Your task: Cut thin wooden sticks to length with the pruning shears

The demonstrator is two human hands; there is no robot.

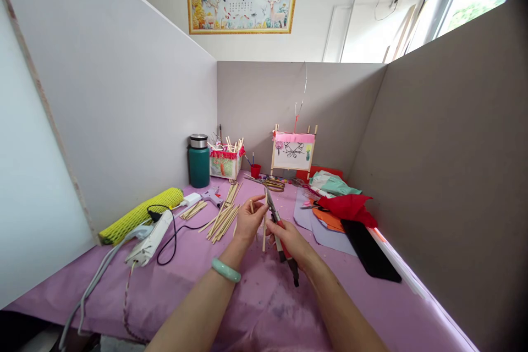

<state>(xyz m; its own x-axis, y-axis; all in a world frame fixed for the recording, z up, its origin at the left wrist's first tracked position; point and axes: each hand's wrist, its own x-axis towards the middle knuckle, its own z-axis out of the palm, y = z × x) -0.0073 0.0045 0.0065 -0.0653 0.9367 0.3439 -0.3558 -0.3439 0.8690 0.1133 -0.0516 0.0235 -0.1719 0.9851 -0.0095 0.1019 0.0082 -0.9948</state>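
My left hand (248, 221), with a green bangle on its wrist, pinches a thin bamboo stick (264, 234) that stands nearly upright above the pink table cover (198, 280). My right hand (290, 237) is closed round the red and black handles of a pair of cutting pliers (280, 231). The pliers' jaws point up and meet the stick near my left fingertips. A short stick piece (251, 206) shows by my left index finger.
Loose bamboo sticks (223, 214) lie left of my hands, with a glue gun (212, 195), a power strip (150, 236) and a yellow foam roll (138, 214). A green flask (198, 160), a stick box (225, 162), a small lantern frame (293, 151), scissors (272, 182), coloured papers (342, 203) and a black phone (369, 250) lie behind and right.
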